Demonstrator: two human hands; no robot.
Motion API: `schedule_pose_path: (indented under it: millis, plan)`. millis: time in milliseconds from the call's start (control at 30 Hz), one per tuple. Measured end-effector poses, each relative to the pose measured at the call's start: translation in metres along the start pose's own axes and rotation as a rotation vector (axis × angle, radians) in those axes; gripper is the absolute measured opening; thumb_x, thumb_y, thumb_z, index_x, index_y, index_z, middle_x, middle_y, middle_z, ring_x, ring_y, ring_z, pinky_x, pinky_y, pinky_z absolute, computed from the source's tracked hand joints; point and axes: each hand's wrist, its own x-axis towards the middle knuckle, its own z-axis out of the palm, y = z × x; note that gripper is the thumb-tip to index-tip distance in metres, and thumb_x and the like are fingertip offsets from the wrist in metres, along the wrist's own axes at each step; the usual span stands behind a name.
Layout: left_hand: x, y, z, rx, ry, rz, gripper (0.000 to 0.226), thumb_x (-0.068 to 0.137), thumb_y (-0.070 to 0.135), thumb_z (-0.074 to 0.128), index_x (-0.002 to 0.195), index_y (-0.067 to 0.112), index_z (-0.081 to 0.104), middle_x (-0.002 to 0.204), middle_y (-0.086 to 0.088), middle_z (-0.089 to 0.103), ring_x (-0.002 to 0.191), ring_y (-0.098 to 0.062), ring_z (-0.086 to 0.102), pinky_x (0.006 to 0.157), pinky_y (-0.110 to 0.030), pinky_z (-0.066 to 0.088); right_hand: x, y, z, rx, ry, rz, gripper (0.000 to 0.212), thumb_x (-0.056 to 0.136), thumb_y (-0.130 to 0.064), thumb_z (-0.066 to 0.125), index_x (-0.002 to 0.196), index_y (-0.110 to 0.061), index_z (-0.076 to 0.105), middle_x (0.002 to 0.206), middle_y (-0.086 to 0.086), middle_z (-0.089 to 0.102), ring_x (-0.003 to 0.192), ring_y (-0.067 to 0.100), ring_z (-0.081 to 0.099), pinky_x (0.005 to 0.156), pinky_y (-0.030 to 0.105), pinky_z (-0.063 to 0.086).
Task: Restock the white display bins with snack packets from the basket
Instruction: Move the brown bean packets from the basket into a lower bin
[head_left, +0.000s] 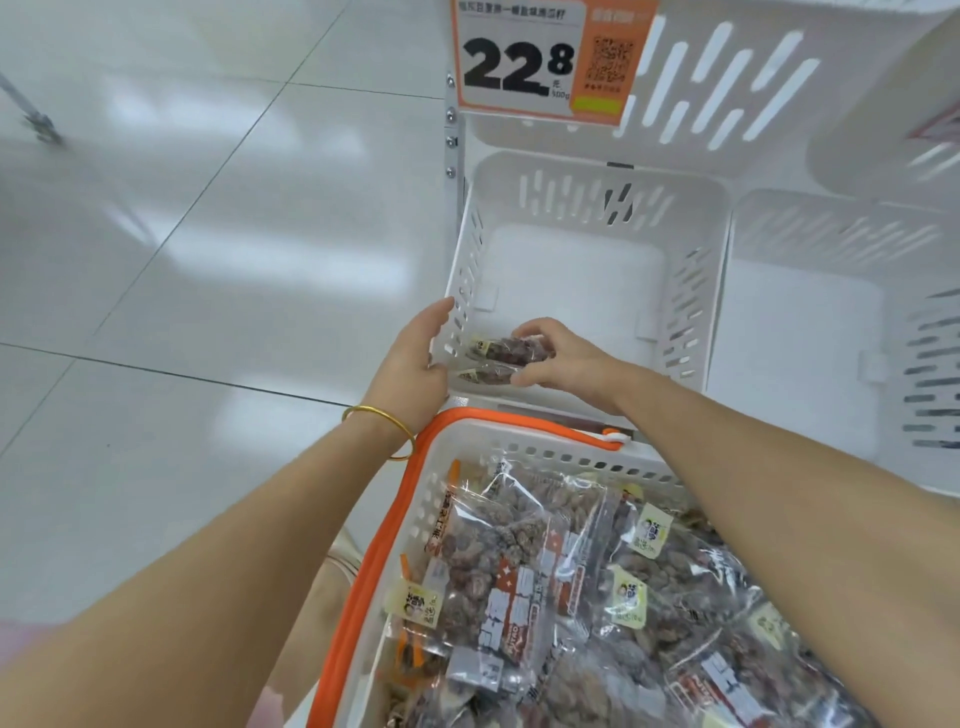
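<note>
Stock sits nearest you: the basket (363, 545), orange-rimmed, is heaped with clear snack packets (519, 551) of dark, lumpy pieces. Expect each one to be light, crinkly and slick — the film will likely slide against its neighbours, and the contents may crush under a hard squeeze. Take hold across the filled body or by the sealed end, not by a loose corner. Beyond the basket, your left hand (415, 358), fingers fairly straight, rests against the left wall of the front white bin (571, 280). Your right hand (556, 358) is inside that bin, fingers curled over two small packets (511, 348) at its near-left corner. Whether they touch the bin floor cannot be told — the hand covers them. Farther off, a second bin (805, 322) is cut by the frame edge. The price card (519, 57) above reads 22.8; its small print is illegible.
</note>
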Motion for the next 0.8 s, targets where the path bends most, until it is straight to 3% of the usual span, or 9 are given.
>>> schedule_pose_path:
  millis: [133,300,367,467,667,800]
  plan:
    - [-0.001,0.0,-0.001,0.026,-0.018,-0.001,0.072,0.082,-0.016,0.034,0.142,0.022,0.035,0.145,0.001,0.039,0.135,-0.012,0.033,0.113,-0.037,0.03,-0.003,-0.006,0.004,-0.07,-0.099,0.051,0.051,0.091,-0.024,0.053,0.138,-0.029,0.036,0.139,0.001,0.037,0.118,0.017,0.039,0.091,0.03,0.033]
    - [-0.003,0.002,-0.003,0.047,-0.032,0.008,0.072,0.082,-0.018,0.033,0.142,0.022,0.034,0.146,-0.002,0.039,0.136,-0.015,0.033,0.113,-0.038,0.031,-0.001,-0.007,0.003,-0.194,-0.047,0.004,0.053,0.094,-0.018,0.037,0.145,-0.027,0.032,0.153,-0.002,0.027,0.139,0.017,0.025,0.108,0.031,0.022]
    - [-0.004,0.003,-0.004,0.062,-0.041,0.014,0.07,0.084,-0.017,0.033,0.142,0.021,0.034,0.145,-0.002,0.039,0.135,-0.015,0.033,0.112,-0.032,0.031,0.0,-0.007,0.005,-0.232,-0.039,-0.017,0.055,0.094,-0.016,0.036,0.147,-0.025,0.027,0.156,-0.001,0.024,0.142,0.018,0.022,0.112,0.031,0.018]
    - [-0.005,0.007,-0.006,0.091,-0.048,0.017,0.067,0.086,-0.015,0.033,0.142,0.021,0.035,0.143,-0.002,0.041,0.132,-0.015,0.037,0.099,-0.018,0.033,-0.002,-0.01,0.004,-0.237,-0.003,-0.029,0.054,0.094,-0.014,0.036,0.147,-0.023,0.029,0.155,0.0,0.025,0.141,0.018,0.024,0.11,0.029,0.02]
    - [-0.022,0.032,-0.015,0.117,-0.018,0.062,0.056,0.087,-0.01,0.041,0.136,0.019,0.044,0.136,-0.002,0.047,0.128,-0.014,0.041,0.106,-0.024,0.033,-0.056,-0.03,-0.002,-0.307,0.233,-0.206,0.042,0.092,-0.007,0.044,0.133,-0.015,0.05,0.14,0.004,0.048,0.126,0.017,0.044,0.102,0.026,0.032]
    - [-0.057,0.054,-0.015,0.148,0.016,0.155,0.04,0.087,-0.002,0.049,0.121,0.019,0.059,0.125,0.0,0.055,0.116,-0.012,0.049,0.097,-0.023,0.041,-0.145,-0.034,0.01,-0.222,0.43,-0.36,0.027,0.088,-0.007,0.05,0.105,-0.025,0.062,0.102,-0.008,0.064,0.09,0.009,0.058,0.08,0.025,0.047]
